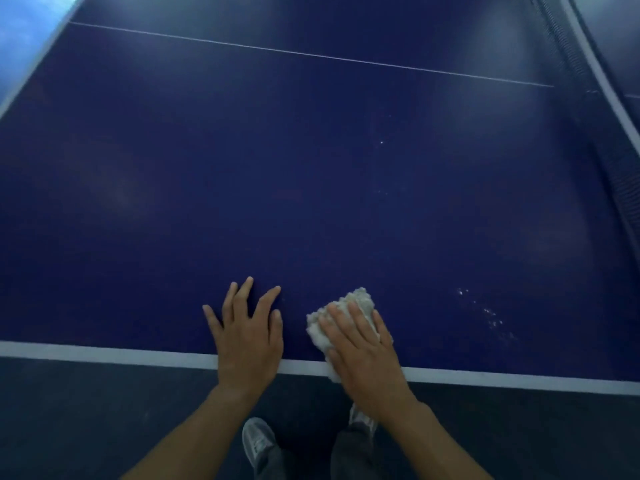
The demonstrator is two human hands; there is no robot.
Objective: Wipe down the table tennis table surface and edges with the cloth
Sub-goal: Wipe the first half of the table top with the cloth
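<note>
Head view. The table tennis table [311, 185] fills most of the frame, its dark blue top carrying soft light reflections. A white edge line [104, 353] runs along the near edge at 6 o'clock. A thin white centre line [311, 55] crosses the top from 10 o'clock toward 2 o'clock. The net [620, 174], dark mesh with a pale top band, stands at 2 to 3 o'clock.

The left hand [247, 336] lies palm down on the table top just left of 6 o'clock. Its fingers are straight and spread wide, pointing to 12 o'clock, and it holds nothing. The heel of the hand covers the edge line.

The cloth [356, 301], white and crumpled, sits on the table top just beside the left hand, at its 3 o'clock, apart from it. One end of the cloth reaches the edge line.

The right hand [363, 348] presses flat on the cloth. Its fingers are extended and close together, pointing to 11 o'clock. The cloth shows beyond the fingertips and along the left side of the hand.

A scatter of white specks [491, 313] lies on the table top at 3 o'clock from the cloth.

Below the table edge, the dark floor [86, 410] shows, with two grey shoes [258, 441] and dark trousers [349, 455] between the forearms.
</note>
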